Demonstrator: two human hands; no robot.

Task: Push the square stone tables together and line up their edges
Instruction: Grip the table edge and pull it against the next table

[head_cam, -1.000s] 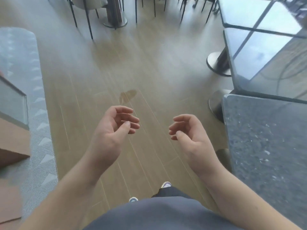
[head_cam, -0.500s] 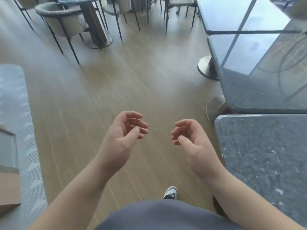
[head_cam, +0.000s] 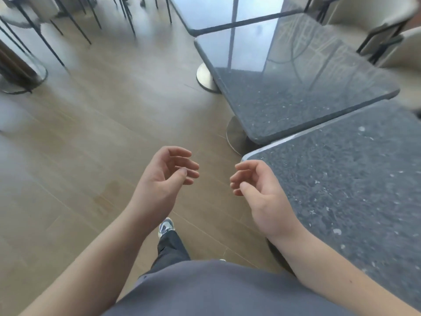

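Three dark speckled square stone tables stand in a row on my right. The nearest table (head_cam: 346, 183) fills the lower right; its left corner sits slightly further left than the middle table (head_cam: 296, 87), with a thin gap between their edges. The far table (head_cam: 216, 12) touches the middle one. My left hand (head_cam: 164, 181) hovers over the wood floor, fingers loosely curled, holding nothing. My right hand (head_cam: 257, 190) floats beside the nearest table's left corner, fingers loosely curled, touching nothing.
Round metal table bases (head_cam: 237, 137) (head_cam: 205, 76) stand on the floor under the tables' left edges. Thin-legged chairs (head_cam: 34, 26) and another round base (head_cam: 22, 78) sit at the far left. Pale chairs (head_cam: 387, 23) stand behind the tables at the right. My shoe (head_cam: 165, 226) is below.
The view has swung right and moved forward, bringing the tables closer and more central. Both hands have kept the same loosely curled pose in front of me.
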